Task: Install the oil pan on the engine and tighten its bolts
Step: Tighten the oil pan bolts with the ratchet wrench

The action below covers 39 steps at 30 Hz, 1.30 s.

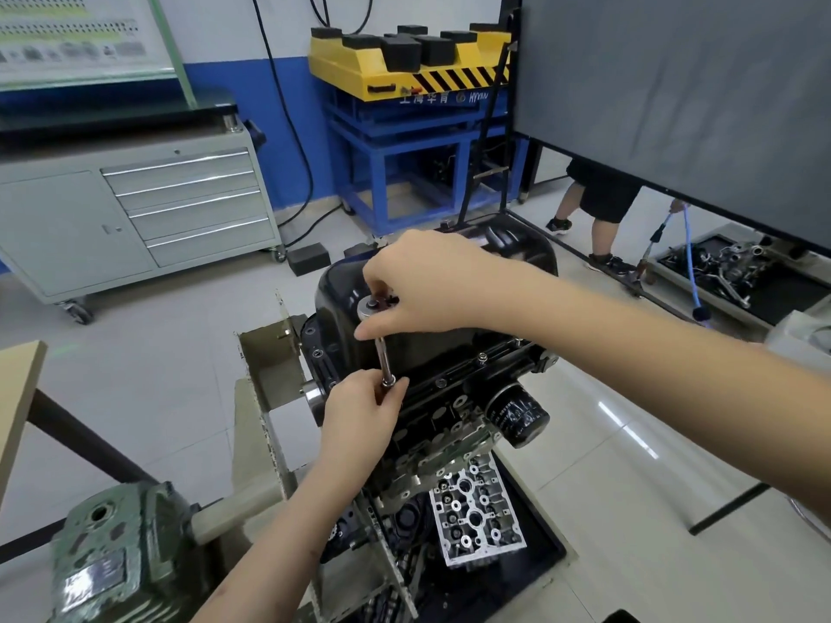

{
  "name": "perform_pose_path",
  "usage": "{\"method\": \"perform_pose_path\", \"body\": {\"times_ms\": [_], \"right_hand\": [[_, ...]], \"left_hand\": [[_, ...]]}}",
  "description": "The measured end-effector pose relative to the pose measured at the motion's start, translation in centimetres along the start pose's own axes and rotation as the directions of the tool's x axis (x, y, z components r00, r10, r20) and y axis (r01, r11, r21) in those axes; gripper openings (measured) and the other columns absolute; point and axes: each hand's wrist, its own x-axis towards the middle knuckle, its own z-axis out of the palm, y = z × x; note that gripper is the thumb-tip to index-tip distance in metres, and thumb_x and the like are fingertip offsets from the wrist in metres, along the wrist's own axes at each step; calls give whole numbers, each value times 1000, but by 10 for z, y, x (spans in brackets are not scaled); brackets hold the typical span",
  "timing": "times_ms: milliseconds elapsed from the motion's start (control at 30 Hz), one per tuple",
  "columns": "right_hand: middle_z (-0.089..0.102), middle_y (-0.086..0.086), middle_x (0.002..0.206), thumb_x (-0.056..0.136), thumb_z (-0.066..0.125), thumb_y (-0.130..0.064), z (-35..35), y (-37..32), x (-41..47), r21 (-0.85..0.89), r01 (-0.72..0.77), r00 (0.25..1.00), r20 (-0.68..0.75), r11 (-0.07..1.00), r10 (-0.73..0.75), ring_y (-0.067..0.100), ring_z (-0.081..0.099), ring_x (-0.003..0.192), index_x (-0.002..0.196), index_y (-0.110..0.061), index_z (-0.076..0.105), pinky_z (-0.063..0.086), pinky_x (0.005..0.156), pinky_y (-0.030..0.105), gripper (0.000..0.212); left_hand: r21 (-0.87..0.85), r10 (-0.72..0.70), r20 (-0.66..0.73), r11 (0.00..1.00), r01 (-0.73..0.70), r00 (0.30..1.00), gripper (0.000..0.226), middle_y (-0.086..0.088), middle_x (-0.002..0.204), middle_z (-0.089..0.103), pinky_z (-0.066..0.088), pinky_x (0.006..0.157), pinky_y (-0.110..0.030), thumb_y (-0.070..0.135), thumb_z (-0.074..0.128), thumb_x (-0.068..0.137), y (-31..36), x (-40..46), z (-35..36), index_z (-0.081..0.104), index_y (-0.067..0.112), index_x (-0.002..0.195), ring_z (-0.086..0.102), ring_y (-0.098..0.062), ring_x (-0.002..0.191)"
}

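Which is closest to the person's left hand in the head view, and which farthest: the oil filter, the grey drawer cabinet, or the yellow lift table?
From the left hand:
1. Oil filter, just to its right on the engine.
2. Grey drawer cabinet, upper left.
3. Yellow lift table, far back by the wall.

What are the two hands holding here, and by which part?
Both hold the chrome ratchet wrench over the black oil pan: the right hand grips its round head, the left hand grips the handle's lower end.

Beige engine stand (265, 353) carries black engine (454, 420), oil pan (431, 348) uppermost; stand rests on pale tiled floor (171, 335) beside grey tool cabinet (135, 218)
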Motion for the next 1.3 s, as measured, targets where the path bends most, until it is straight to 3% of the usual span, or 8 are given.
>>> {"method": "perform_pose_path", "body": {"times_ms": [267, 367, 567, 733, 900, 1100, 1200, 1300], "right_hand": [[55, -18, 99, 79, 68, -23, -18, 3, -1, 243, 174, 947, 225, 954, -229, 2, 52, 88, 121, -29, 58, 39, 73, 9, 43], [51, -21, 77, 76, 70, -35, -11, -6, 2, 183, 193, 966, 136, 964, -219, -1, 46, 67, 113, -21, 61, 36, 61, 3, 40], [33, -7, 61, 82, 53, -55, 5, -14, 2, -69, 4, 996, -89, 998, -10, 20, 43, 68, 74, -13, 43, 20, 45, 26, 44], [44, -12, 69, 82, 59, -38, -6, -8, -4, 36, 103, 994, 39, 994, -105, 12, 44, 73, 100, -20, 60, 29, 50, 22, 25], [43, -21, 69, 80, 65, -25, -20, -2, 0, 137, 138, 968, 193, 981, -163, 1, 45, 65, 114, -22, 60, 34, 56, 9, 34], [60, -6, 60, 75, 61, -57, -4, 1, 1, 39, -30, 999, 32, 999, 29, 14, 59, 70, 93, -12, 65, 40, 53, 24, 48], [52, -6, 65, 76, 57, -60, 5, -5, -4, -10, -60, 996, -70, 998, 59, 18, 52, 71, 89, -13, 61, 29, 47, 24, 49], [61, -3, 87, 81, 58, -49, 0, -2, -6, 7, 13, 999, -33, 1000, -13, 17, 52, 79, 98, -17, 63, 38, 56, 28, 36]], "left_hand": [[37, 67, 62, 997, -69, 996, 21, -6, 79, 61, 42, 63, -28, 25, 55, 88, -2, 0, -4, 64, 6, 84, 56, -20, 72], [-46, 6, 10, 999, -5, 1000, 22, -6, 70, 63, 43, 61, -25, 26, 61, 85, -5, -6, -4, 64, 7, 76, 58, -19, 68], [-112, -76, -8, 991, 74, 997, 28, 3, 54, 54, 32, 47, -15, 30, 59, 86, -3, -5, 0, 58, 15, 62, 47, -6, 50], [-14, 38, 35, 999, -37, 999, 18, -5, 77, 61, 40, 62, -23, 23, 56, 88, -2, -1, -2, 64, 8, 83, 56, -17, 73], [36, 91, 100, 995, -95, 991, 17, -3, 87, 61, 39, 69, -24, 23, 55, 88, -3, 2, -6, 65, 10, 93, 56, -18, 80], [-68, -37, 21, 997, 39, 999, 32, 4, 52, 50, 32, 48, -15, 33, 61, 84, -2, -2, -3, 59, 9, 62, 45, -9, 50], [-60, -28, 4, 998, 28, 1000, 36, -10, 57, 55, 32, 48, -17, 32, 58, 86, 0, -3, -2, 60, 2, 67, 51, -19, 55], [-11, 29, 26, 1000, -29, 999, 31, -12, 68, 59, 37, 57, -28, 28, 55, 89, 0, -1, -4, 61, 3, 72, 55, -23, 66]]}}
